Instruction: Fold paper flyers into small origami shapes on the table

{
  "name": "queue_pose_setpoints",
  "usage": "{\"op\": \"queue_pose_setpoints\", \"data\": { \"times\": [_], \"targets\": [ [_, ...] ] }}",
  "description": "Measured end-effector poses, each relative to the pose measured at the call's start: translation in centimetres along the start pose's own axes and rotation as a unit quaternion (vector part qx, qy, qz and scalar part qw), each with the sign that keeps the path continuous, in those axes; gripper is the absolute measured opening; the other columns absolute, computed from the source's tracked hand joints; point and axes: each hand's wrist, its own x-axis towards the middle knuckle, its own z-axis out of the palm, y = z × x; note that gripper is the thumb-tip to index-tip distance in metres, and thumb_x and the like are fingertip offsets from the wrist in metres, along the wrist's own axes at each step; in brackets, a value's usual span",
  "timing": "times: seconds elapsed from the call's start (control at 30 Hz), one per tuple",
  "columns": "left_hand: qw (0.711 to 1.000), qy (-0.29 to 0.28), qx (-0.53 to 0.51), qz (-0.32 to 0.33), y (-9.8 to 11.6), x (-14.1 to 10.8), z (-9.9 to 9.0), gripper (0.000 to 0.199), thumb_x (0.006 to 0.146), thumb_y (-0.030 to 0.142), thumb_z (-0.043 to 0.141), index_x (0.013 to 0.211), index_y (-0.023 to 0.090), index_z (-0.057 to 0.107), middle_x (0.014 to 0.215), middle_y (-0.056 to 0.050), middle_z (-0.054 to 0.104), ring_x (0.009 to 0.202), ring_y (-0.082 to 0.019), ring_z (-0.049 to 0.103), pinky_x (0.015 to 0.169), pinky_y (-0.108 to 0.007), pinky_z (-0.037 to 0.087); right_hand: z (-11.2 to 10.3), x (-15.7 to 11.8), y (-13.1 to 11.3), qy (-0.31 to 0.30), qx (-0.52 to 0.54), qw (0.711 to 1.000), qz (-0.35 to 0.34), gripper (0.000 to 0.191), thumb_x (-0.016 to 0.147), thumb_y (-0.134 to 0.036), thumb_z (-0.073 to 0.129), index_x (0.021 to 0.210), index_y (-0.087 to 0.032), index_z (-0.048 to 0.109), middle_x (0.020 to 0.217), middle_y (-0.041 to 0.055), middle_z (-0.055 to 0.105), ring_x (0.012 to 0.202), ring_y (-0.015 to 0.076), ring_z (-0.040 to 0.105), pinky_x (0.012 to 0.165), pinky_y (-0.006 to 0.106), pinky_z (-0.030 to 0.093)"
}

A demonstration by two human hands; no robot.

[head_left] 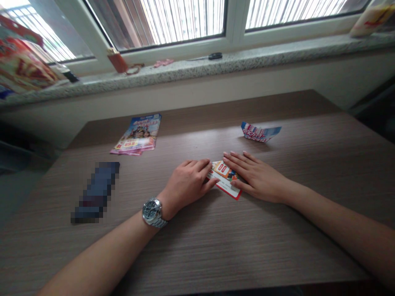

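A partly folded leaflet [226, 186], white with a red edge and an orange printed flap, lies on the table between my two hands. My left hand [188, 181], with a metal watch [154, 212] at the wrist, is closed at its left end, fingers bent together and thumb on the paper. My right hand [256, 174] lies flat over the right part of the leaflet, fingers stretched out and pressing on it. Both hands cover portions of the sheet. Beyond my right hand stands a folded blue and pink paper piece [261, 132] with raised sides.
A stack of printed flyers [138, 133] lies at the back left of the brown table [197, 255]. Nearer sits a dark, pixelated flat object [97, 191]. On the stone windowsill [259, 55] are scissors [214, 56], an orange-brown item [117, 61] and a colourful package [26, 63].
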Motion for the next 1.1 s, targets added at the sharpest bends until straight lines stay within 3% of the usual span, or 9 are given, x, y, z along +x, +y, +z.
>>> {"op": "queue_pose_setpoints", "data": {
  "times": [0.33,0.5,0.8,0.93,1.1],
  "targets": [
    [0.992,-0.023,-0.067,0.101,-0.1,0.0,0.1,0.053,0.105,0.047,0.047,0.148,0.016,0.05,0.151,-0.011,0.054,0.137,-0.026,0.054,0.116,-0.041,0.044,-0.2,0.0,0.1,-0.003,0.008,1.0,-0.001,0.069,0.104,-0.053,0.04,0.162,-0.018,0.027,0.167,0.0105,0.026,0.155,0.0268,0.026,0.125,0.053,0.024],
    [0.991,-0.038,-0.08,0.098,0.2,0.1,0.1,0.054,0.104,0.048,0.047,0.148,0.016,0.049,0.152,-0.012,0.053,0.139,-0.027,0.053,0.117,-0.042,0.043,-0.2,0.0,0.2,0.007,0.035,0.999,-0.002,0.07,0.102,-0.052,0.045,0.163,-0.024,0.023,0.167,0.0096,0.029,0.154,0.027,0.028,0.125,0.053,0.024],
    [0.993,-0.053,-0.072,0.074,0.5,0.2,-0.1,0.052,0.105,0.05,0.044,0.147,0.018,0.05,0.15,-0.012,0.054,0.134,-0.028,0.055,0.112,-0.046,0.043,-0.6,0.1,0.5,0.013,0.061,0.998,-0.012,0.067,0.104,-0.046,0.044,0.163,-0.022,0.022,0.167,0.0115,0.027,0.154,0.0261,0.028,0.125,0.054,0.026],
    [0.995,-0.057,-0.059,0.052,0.6,0.2,-0.3,0.054,0.105,0.051,0.042,0.147,0.019,0.049,0.146,-0.014,0.056,0.13,-0.029,0.057,0.109,-0.047,0.043,-1.1,0.2,0.4,0.043,0.088,0.995,-0.022,0.061,0.103,-0.04,0.049,0.16,-0.026,0.033,0.165,0.0114,0.034,0.151,0.0283,0.035,0.122,0.057,0.031],
    [0.997,-0.05,-0.056,0.033,0.7,0.2,-0.1,0.053,0.105,0.05,0.044,0.148,0.02,0.049,0.143,-0.013,0.057,0.124,-0.028,0.058,0.105,-0.045,0.044,-1.3,0.3,0.6,0.086,0.114,0.988,-0.056,0.049,0.099,-0.036,0.06,0.146,-0.026,0.055,0.155,0.0102,0.052,0.142,0.0284,0.049,0.118,0.051,0.041]
  ]
}}
